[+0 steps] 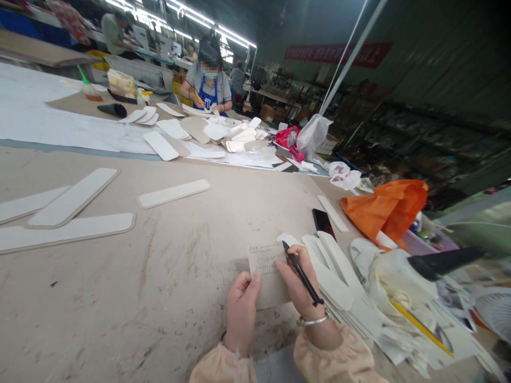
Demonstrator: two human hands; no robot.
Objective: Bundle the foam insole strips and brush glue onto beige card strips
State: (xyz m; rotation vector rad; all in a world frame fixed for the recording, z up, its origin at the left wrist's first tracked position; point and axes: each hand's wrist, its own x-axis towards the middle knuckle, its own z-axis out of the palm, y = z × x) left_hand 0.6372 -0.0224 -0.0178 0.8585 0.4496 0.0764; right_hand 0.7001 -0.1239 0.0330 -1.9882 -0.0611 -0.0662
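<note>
While L hand (243,306) pinches note (265,290) by its left side, R hand (301,282): fingers curled round pen (304,277).
Pen step: prob. writing/checking; tip contact unclear.
Note, next: likely needs holding steady.
Table (179,282): tan, scuffed; note at near side, white pieces (74,198) L & R, phone (323,222) beyond.
Room: dim workshop, strip lights (235,35), co-worker (208,93) opp.

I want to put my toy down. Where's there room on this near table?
The widest bare patch of the near table lies left of the left hand, nearer than the three white strips. Another lies between the lone strip and the phone. Right of the right hand is crowded: white pieces, orange fabric.
</note>
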